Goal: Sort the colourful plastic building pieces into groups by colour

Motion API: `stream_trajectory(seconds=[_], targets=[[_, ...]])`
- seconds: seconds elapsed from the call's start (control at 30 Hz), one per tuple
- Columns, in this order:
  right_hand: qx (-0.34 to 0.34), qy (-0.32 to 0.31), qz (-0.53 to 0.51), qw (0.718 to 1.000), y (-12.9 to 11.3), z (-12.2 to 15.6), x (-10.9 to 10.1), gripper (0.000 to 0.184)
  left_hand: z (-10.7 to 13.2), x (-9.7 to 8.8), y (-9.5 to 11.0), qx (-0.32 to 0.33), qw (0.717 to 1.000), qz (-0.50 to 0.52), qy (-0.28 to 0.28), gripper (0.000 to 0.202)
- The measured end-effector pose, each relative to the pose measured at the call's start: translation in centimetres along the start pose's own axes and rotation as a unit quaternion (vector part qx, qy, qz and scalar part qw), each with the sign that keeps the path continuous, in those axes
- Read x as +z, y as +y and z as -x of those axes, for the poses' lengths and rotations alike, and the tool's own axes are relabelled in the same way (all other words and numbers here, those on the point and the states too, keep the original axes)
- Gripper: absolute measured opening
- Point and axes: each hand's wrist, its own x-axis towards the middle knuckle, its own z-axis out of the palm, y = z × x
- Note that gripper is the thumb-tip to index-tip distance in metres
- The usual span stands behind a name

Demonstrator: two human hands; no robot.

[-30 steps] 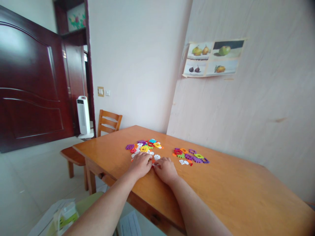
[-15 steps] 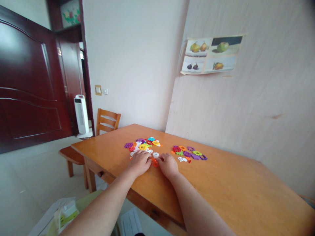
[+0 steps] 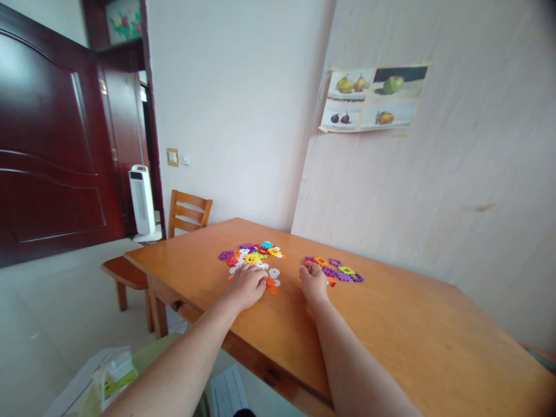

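Observation:
My left hand (image 3: pixel 248 286) rests at the near edge of a mixed pile of flat, toothed plastic pieces in several colours. Its fingers are curled together; whatever they grip is hidden. Beside its thumb lie orange gear-shaped pieces (image 3: pixel 273 289) and a white disc piece (image 3: pixel 274 273). A yellow piece (image 3: pixel 252 259) and a purple piece (image 3: pixel 226 255) show beyond the fingers. My right hand (image 3: pixel 313 282) is closed in a pinch at the left side of a second group, partly covering it. What it holds, if anything, I cannot make out. Purple pieces (image 3: pixel 344 277) lie to its right.
The wooden table (image 3: pixel 391 324) stretches away to the right. Behind it stand a wooden chair (image 3: pixel 190 213) and a wall with a fruit poster (image 3: pixel 376 98). A power strip (image 3: pixel 119 379) and papers sit low at the left, near my left forearm.
My right hand has moved right, from the orange pieces to the second group, and now covers part of it. My left hand stays nearly in place.

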Motion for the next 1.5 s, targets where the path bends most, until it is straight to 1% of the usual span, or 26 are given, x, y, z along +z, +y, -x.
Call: stream_trajectory(seconds=[0.03,0.1,0.13,0.2,0.3,0.37,0.53,0.63,0.8,0.87,0.93,1.0,1.07,1.13,1.17,1.2,1.23,1.33,1.4,1.5], targets=[[-0.004,-0.019,0.013,1.0,-0.3,0.3,0.1,0.035,0.0,0.0,0.0,0.003,1.0,0.0,-0.001,0.021],[-0.028,-0.082,0.058,0.995,-1.2,1.2,0.3,0.028,0.0,0.0,0.0,0.015,1.0,0.0,-0.003,0.026],[-0.045,-0.114,0.088,0.989,-1.8,1.6,0.5,0.026,0.0,0.0,0.0,0.023,1.0,-0.001,-0.004,0.028],[-0.066,-0.152,0.147,0.975,-2.8,2.4,0.7,0.026,0.1,0.0,-0.1,0.037,0.999,-0.003,-0.006,0.03],[-0.07,-0.172,0.214,0.959,-3.6,3.1,0.9,0.032,0.1,0.2,-0.3,0.049,0.999,-0.008,-0.004,0.029],[-0.071,-0.18,0.236,0.952,-3.6,3.2,1.1,0.032,0.1,0.4,-0.4,0.057,0.998,-0.011,0.0,0.028],[-0.063,-0.212,0.225,0.949,-3.3,2.9,1.6,0.021,0.1,0.5,-0.5,0.074,0.997,-0.005,0.012,0.028],[-0.057,-0.223,0.209,0.95,-3.2,2.7,1.7,0.018,0.0,0.4,-0.4,0.081,0.997,0.001,0.015,0.027],[-0.044,-0.196,0.181,0.963,-2.8,2.8,2.2,0.019,0.0,0.5,-0.6,0.077,0.997,0.004,0.016,0.026],[-0.044,-0.188,0.156,0.969,-2.3,2.6,2.3,0.017,0.1,0.6,-0.7,0.074,0.997,0.007,0.016,0.026],[-0.04,-0.165,0.124,0.978,-1.9,2.1,2.2,0.015,0.0,0.7,-0.8,0.07,0.997,0.011,0.015,0.025],[-0.026,-0.109,0.091,0.99,-1.4,1.4,1.5,0.014,0.0,0.8,-0.8,0.065,0.998,0.013,0.014,0.025],[-0.009,-0.013,0.067,0.998,-1.0,0.7,0.5,0.02,0.0,0.8,-0.7,0.052,0.998,0.015,0.017,0.024],[0.002,0.081,0.062,0.995,-0.7,0.2,-0.6,0.03,0.0,0.7,-0.7,0.038,0.999,0.018,0.022,0.024],[0.005,0.106,0.068,0.992,-0.6,0.1,-0.9,0.033,0.0,0.7,-0.6,0.034,0.999,0.019,0.024,0.023],[0.004,0.11,0.077,0.991,-0.6,0.1,-1.1,0.034,0.0,0.7,-0.6,0.033,0.999,0.019,0.026,0.023],[-0.003,0.092,0.089,0.992,-0.6,0.2,-1.1,0.034,0.0,0.7,-0.6,0.034,0.999,0.018,0.026,0.022],[-0.061,-0.029,0.133,0.989,-0.9,1.1,-0.2,0.029,0.0,0.8,-0.8,0.049,0.998,0.01,0.024,0.023],[-0.11,-0.098,0.169,0.974,-1.3,1.8,0.7,0.027,0.0,0.9,-0.8,0.06,0.998,0.004,0.022,0.025],[-0.149,-0.154,0.228,0.95,-2.1,2.5,1.6,0.025,0.0,0.8,-0.8,0.07,0.997,0.0,0.018,0.025]])
